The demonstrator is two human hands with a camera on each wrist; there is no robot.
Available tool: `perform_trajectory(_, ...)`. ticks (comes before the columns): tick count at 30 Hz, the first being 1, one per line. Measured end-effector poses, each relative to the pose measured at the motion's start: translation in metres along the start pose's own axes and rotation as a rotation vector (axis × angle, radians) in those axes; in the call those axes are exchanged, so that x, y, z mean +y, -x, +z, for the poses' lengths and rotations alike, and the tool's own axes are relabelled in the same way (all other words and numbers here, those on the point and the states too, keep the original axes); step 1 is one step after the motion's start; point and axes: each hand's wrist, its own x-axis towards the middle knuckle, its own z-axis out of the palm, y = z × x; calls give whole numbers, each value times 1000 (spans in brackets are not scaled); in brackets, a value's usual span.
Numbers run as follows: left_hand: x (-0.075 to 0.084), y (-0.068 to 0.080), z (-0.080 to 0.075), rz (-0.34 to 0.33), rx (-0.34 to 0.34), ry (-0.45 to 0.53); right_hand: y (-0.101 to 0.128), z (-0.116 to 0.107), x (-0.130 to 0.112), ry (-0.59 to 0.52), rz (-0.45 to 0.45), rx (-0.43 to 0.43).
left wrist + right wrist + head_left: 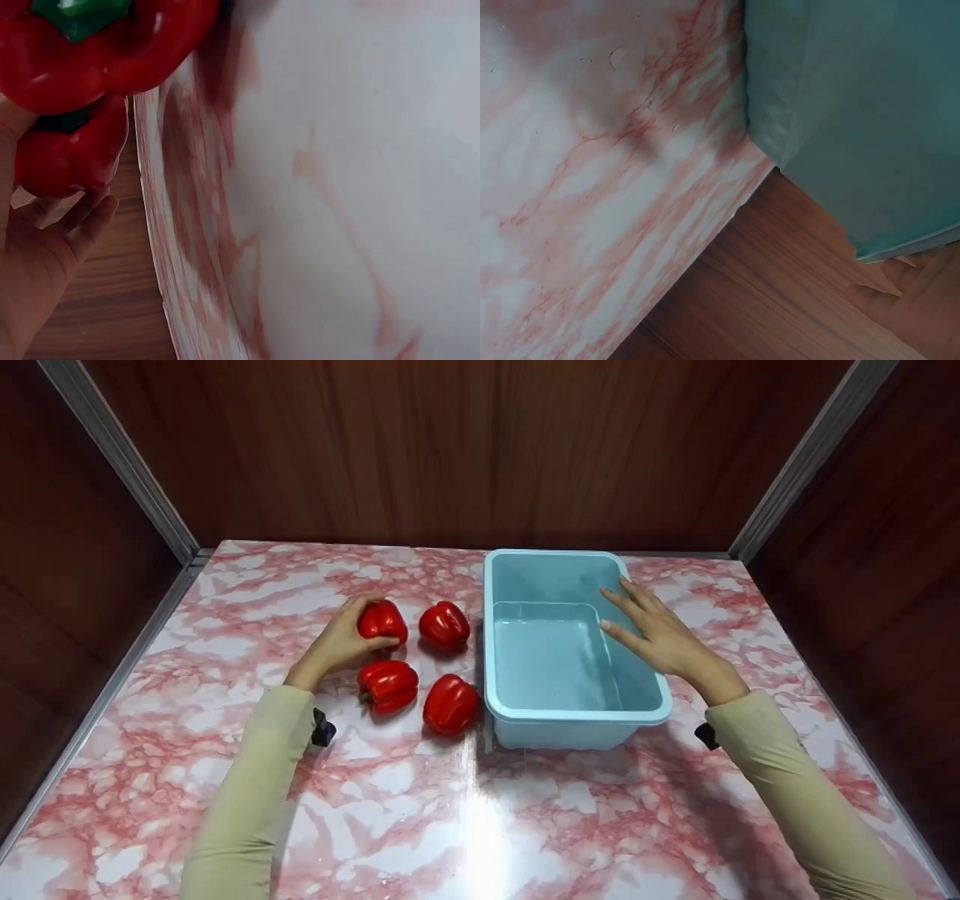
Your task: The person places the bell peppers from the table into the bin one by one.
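Observation:
My left hand grips a red bell pepper, thumb on its near side and fingers round the far side. In the left wrist view that pepper sits between thumb and fingers, partly behind a closer pepper with a green stem. Three more red peppers lie on the table: one at the back, one just in front of my left hand and one beside the bin. My right hand is spread with extended fingers over the right rim of a light blue plastic bin, holding nothing.
The bin stands right of the peppers on a red-and-white marbled table. Dark wood-grain panels with metal corner posts close off the back and both sides.

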Motion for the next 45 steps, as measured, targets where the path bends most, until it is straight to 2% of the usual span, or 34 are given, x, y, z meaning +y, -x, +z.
perform_trajectory(7, 2, 2, -1, 6, 34, 29, -1, 0, -1, -3, 5, -9)
perform_trajectory(22, 11, 4, -5, 5, 35, 41, -2, 1, 0, -12, 25, -16)
perform_trajectory(30, 13, 1, -6, 46, 48, 39, -2, 1, 0, -6, 4, 1)
perform_trajectory(37, 15, 2, -5, 24, 42, 57, -3, 0, 0, -9, 10, -7)
perform_trajectory(45, 18, 1, -3, 35, 44, 55, -2, 0, 1, -1, 29, -17)
